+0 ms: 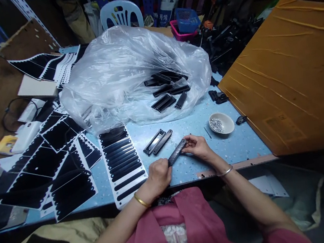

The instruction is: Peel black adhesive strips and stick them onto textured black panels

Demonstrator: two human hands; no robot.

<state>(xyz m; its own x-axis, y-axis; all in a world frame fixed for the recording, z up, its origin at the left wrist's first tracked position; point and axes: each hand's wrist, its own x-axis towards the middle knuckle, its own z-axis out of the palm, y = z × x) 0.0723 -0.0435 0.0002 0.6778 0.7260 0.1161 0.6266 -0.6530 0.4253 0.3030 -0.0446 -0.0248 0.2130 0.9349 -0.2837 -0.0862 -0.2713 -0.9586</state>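
A black textured strip-shaped part (177, 152) is held at a slant above the blue speckled table (193, 125). My left hand (160, 175) is closed around its lower end, and my right hand (196, 147) pinches it near the upper end. Just left of it lie another textured part (162, 142) and an open-framed black part (153, 142), side by side. A white sheet with black strips (124, 163) lies left of my left hand. Small silvery pieces fill part of a white bowl (227, 123) to the right of my right hand.
A large clear plastic bag (117, 67) with several black parts (163, 102) spans the back. Piled black sheets (71, 188) cover the left side. A brown box (295, 77) borders the right. A small dark rod (208, 132) lies beside the bowl.
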